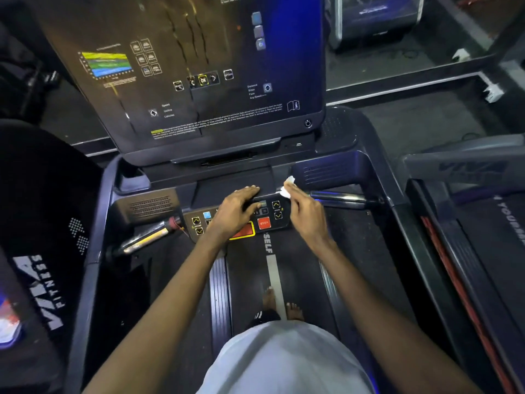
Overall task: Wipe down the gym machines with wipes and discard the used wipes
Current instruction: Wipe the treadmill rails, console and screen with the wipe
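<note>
Right hand (305,214) pinches a crumpled white wipe (287,187) between thumb and fingertips, with the wad poking out toward 12 o'clock. The wipe is at the 1 o'clock corner of the control panel (277,210), on or just over the ledge before the recessed tray (326,172). I cannot tell whether it is touching.

Left hand (235,209) lies flat with fingers straight, gripping nothing, across the panel's upper middle. It reads as a brace while I stand barefoot on the belt (250,268). It covers part of a red-and-yellow key, and the STOP button (264,223) is clear at its 3 o'clock.

A pinch rather than a flat palm probably suits the narrow seam and corners here.

Right handlebar (341,198) is at 3 o'clock of the wipe. Console screen (199,81) at 12 o'clock shows dark streaks, either smear or reflection.

Judgement: I am mid-wipe on this treadmill. Discarding the wipe is not yet due, and no bin is in view.
</note>
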{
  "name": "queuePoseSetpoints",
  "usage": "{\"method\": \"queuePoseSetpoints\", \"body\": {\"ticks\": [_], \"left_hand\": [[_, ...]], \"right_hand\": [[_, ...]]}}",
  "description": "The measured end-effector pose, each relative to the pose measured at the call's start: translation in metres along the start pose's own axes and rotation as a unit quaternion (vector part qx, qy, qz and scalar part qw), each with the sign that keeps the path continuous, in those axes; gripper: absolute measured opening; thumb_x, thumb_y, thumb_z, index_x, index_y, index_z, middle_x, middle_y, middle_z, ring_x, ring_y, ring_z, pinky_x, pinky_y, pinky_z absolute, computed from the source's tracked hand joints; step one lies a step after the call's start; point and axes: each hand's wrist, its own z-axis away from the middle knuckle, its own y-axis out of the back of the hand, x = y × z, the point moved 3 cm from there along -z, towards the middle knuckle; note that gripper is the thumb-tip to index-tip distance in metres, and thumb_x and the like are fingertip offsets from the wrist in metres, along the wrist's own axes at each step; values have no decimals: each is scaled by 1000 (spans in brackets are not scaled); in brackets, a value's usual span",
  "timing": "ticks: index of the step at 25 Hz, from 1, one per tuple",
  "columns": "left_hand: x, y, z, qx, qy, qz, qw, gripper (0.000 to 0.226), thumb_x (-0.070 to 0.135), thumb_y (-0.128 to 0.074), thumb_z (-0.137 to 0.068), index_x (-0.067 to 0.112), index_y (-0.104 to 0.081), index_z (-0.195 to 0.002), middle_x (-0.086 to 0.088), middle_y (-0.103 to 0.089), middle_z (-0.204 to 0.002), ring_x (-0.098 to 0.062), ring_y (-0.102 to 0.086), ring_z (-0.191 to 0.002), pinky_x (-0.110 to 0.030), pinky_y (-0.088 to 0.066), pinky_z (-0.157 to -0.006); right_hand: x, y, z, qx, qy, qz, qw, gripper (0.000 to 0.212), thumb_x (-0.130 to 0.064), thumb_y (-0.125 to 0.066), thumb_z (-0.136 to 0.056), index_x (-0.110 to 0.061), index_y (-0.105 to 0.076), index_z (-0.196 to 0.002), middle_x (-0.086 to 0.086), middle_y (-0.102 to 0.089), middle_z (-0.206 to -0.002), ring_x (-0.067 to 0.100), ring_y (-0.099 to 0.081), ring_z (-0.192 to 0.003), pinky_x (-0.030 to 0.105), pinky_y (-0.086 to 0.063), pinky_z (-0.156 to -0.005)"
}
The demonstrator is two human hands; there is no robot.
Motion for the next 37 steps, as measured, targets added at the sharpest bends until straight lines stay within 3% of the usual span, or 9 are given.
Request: {"method": "queuePoseSetpoints", "body": {"ticks": [5,8,12,16,22,26,30,33,37], "left_hand": [[-3,3,-1,-8,31,35,999,45,26,-65,-94,16,-56,-138,-1,-54,-143,-13,-44,-137,-23,-29,-115],[-2,6,-1,-21,31,37,999,45,28,-61,-97,17,-54,-140,0,-52,-145,-13,-43,-138,-23,-29,-115],[-6,15,-6,-46,34,17,998,47,31,-60,-97,18,-52,-141,1,-51,-145,-13,-46,-135,-22,-31,-110],[-12,21,-14,-84,37,12,996,50,37,-63,-94,22,-53,-141,2,-53,-143,-14,-50,-131,-26,-37,-110],[-40,38,-13,-124,35,-17,992,59,49,-61,-92,23,-49,-144,3,-50,-146,-16,-47,-134,-32,-36,-113],[-64,51,-4,-129,34,1,991,60,50,-61,-92,24,-48,-144,5,-49,-147,-13,-45,-136,-29,-33,-115],[-71,52,-3,-128,21,18,991,61,50,-63,-91,24,-49,-144,4,-50,-147,-13,-47,-135,-29,-33,-115],[-73,55,-1,-137,1,17,990,62,50,-61,-92,22,-47,-145,4,-47,-148,-13,-45,-136,-26,-31,-114],[-87,65,4,-150,-10,18,988,63,50,-61,-91,23,-46,-146,5,-45,-150,-11,-43,-137,-25,-31,-114]], "right_hand": [[-27,5,-43,-123,-24,117,985,43,-9,-45,-95,-11,-59,-135,6,-62,-136,33,-60,-119,38,-47,-98],[-37,-1,-50,-163,-12,199,966,38,-15,-43,-96,-7,-57,-131,14,-62,-132,36,-60,-117,40,-47,-94],[-43,-5,-39,-181,26,245,952,43,-21,-40,-100,-5,-50,-139,11,-53,-145,30,-54,-127,38,-42,-103],[-36,-13,-74,-227,-25,256,939,47,-26,-33,-103,-2,-44,-142,15,-45,-150,32,-46,-134,42,-37,-109],[-46,-29,-65,-234,1,299,925,48,-27,-34,-103,-3,-45,-143,13,-44,-152,26,-41,-140,40,-31,-114],[-45,-33,-80,-223,-74,294,927,55,-22,-39,-99,1,-34,-148,18,-36,-156,32,-35,-143,41,-31,-115],[-73,-52,-75,-265,-93,320,905,43,-21,-39,-98,-4,-53,-135,18,-48,-147,36,-50,-129,44,-38,-108],[-87,-77,-68,-278,-67,330,900,49,-24,-35,-100,-2,-44,-142,16,-42,-152,32,-43,-137,40,-29,-114],[-90,-84,-68,-246,-149,369,884,53,-29,-31,-102,0,-40,-145,15,-42,-152,30,-43,-137,39,-32,-110]]}}
